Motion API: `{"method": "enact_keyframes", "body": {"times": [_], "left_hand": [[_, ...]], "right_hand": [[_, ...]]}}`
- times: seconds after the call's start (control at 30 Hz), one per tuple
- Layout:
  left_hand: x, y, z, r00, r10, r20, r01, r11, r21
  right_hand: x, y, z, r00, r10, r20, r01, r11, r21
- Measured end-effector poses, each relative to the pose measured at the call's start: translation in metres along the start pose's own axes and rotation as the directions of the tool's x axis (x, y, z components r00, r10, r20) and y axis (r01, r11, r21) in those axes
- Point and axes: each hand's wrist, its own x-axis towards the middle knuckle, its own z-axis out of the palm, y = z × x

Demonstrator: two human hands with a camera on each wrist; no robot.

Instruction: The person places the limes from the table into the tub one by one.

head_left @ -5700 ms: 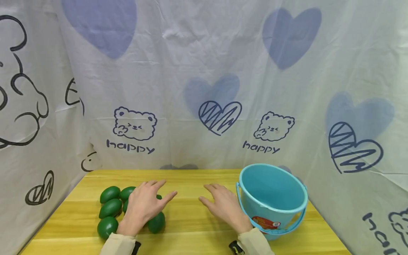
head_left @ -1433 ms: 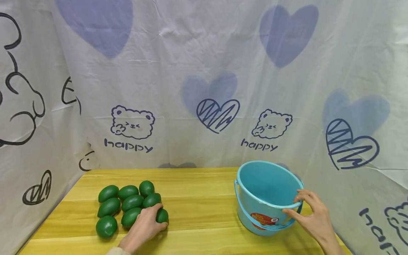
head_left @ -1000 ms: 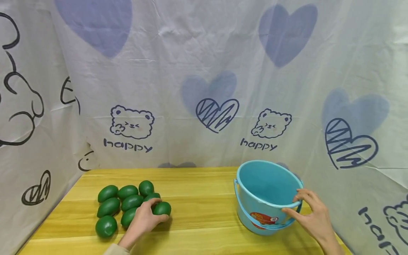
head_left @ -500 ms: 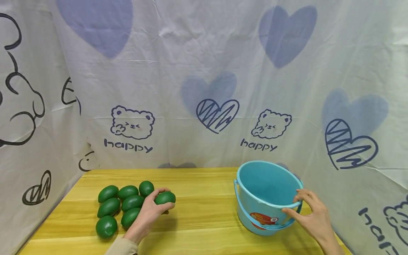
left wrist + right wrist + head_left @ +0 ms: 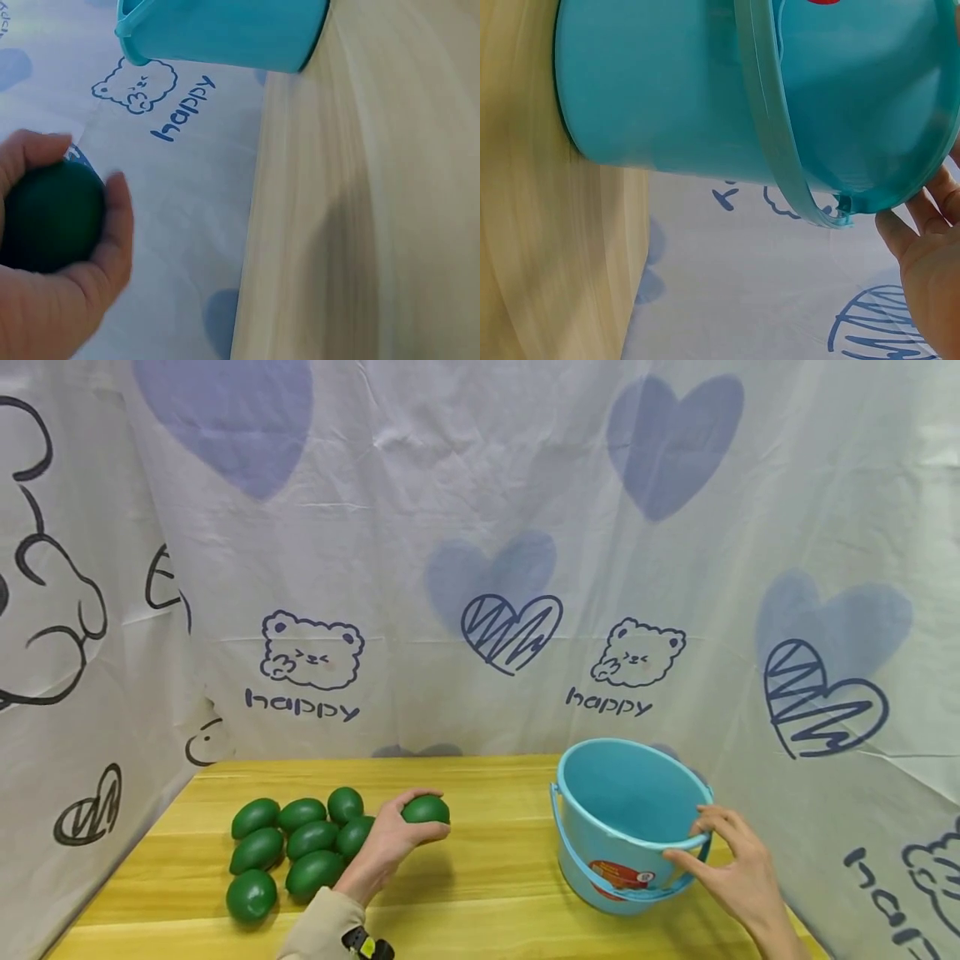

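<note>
In the head view my left hand (image 5: 386, 843) grips a dark green oval fruit (image 5: 427, 810), thumb in front and fingers behind, raised over the table with a shadow below. The left wrist view shows the same fruit (image 5: 52, 217) between curled fingers and thumb. Several matching green fruits (image 5: 313, 874) lie in loose rows to the left of that hand. On the right stands a light blue bucket (image 5: 581, 828), upright and with nothing visible inside. My right hand (image 5: 738, 864) holds its right rim, fingertips over the edge and thumb outside, near the handle joint.
The bucket's handle (image 5: 561, 827) hangs down across its front, over a red label (image 5: 621, 875). Under everything is a yellow wood-grain table (image 5: 480, 893). A white cloth (image 5: 450, 485) with hearts and bears hangs behind and at both sides.
My left hand took hold of a green fruit at the right of the group, lifted it and carried it rightward. My right hand has stayed on the bucket rim over the last second.
</note>
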Motion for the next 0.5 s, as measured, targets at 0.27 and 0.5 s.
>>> {"method": "enact_keyframes", "body": {"times": [0.27,0.5], "left_hand": [[0.018,0.010,0.030,0.994,0.104,0.044,-0.098,0.987,-0.131],[0.028,0.021,0.054,0.987,0.137,0.087,-0.116,0.972,-0.206]], "right_hand": [[-0.002,0.000,0.001,1.000,0.008,-0.030,-0.008,1.000,0.001],[-0.001,0.001,0.002,0.999,-0.013,-0.039,0.012,1.000,-0.013]]}}
